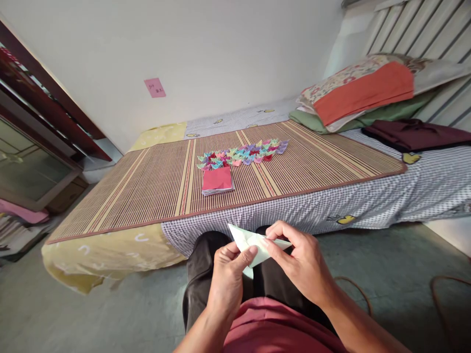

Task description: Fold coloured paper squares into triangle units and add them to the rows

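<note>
A pale green piece of folded paper (pixel 257 251) with pointed corners is held above my lap. My left hand (pixel 231 267) grips its left and lower part, the thumb pressed on the front. On the other side, my right hand (pixel 298 257) pinches the upper right part between thumb and fingers. On the bed's mat in front of me lies a stack of square paper (pixel 217 180), its top sheet red. Just behind the stack stand several small folded paper pieces (pixel 246 154) in many colours, set close together in rows.
A striped bamboo mat (pixel 147 191) covers much of the bed, over a checked sheet (pixel 434 181). Folded bedding (pixel 364 93) and a dark maroon cloth item (pixel 419 135) lie at the right. A pink note (pixel 155 88) is on the wall. A cable (pixel 356 289) runs along the floor.
</note>
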`<state>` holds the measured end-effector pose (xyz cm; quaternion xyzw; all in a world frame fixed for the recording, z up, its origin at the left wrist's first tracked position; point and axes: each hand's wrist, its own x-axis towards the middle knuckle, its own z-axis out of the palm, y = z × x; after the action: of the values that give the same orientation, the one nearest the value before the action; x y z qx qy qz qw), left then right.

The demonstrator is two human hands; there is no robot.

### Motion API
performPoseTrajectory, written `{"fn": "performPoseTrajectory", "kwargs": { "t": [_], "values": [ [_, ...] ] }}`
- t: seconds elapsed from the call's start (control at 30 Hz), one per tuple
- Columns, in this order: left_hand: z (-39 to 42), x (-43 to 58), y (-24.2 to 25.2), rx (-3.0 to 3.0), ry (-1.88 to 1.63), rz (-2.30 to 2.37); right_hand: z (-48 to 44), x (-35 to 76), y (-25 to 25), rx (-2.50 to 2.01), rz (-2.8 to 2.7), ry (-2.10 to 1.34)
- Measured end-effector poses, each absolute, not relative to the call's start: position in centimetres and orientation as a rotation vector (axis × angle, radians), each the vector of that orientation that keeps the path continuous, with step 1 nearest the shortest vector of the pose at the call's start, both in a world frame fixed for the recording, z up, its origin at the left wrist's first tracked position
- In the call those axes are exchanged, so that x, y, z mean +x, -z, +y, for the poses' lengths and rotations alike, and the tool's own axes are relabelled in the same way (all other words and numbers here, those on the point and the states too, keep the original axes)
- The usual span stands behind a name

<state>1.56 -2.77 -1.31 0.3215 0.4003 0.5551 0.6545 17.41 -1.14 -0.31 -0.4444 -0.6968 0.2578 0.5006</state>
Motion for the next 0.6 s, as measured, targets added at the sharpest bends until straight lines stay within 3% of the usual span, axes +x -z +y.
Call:
{"fn": "performPoseTrajectory", "kwargs": {
  "t": [0.37,0.6],
  "values": [
    [-2.6,1.77,1.4,0.741,-1.254,0.895,-0.93,17.7,0.49,-1.077,-1.659,-0.676],
    [-2.7,1.6,1.61,0.788,-1.224,0.886,-0.65,17.89,0.12,-1.083,-1.684,-0.952]
  ]
}}
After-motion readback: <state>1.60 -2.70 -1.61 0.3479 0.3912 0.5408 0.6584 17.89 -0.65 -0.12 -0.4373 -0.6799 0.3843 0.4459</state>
